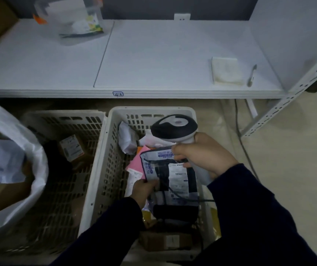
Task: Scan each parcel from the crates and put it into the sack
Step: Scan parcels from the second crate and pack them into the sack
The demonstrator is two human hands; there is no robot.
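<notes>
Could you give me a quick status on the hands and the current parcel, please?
Right hand gripping scanner. Left hand holding dark bagged parcel above right crate, label up. Sack open at left. Nothing in the way.

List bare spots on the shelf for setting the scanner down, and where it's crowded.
Free: the shelf middle, between the clear container on the left and the folded cloth and pen at right. Crowded: the right crate, full of parcels, with both hands over it.
</notes>
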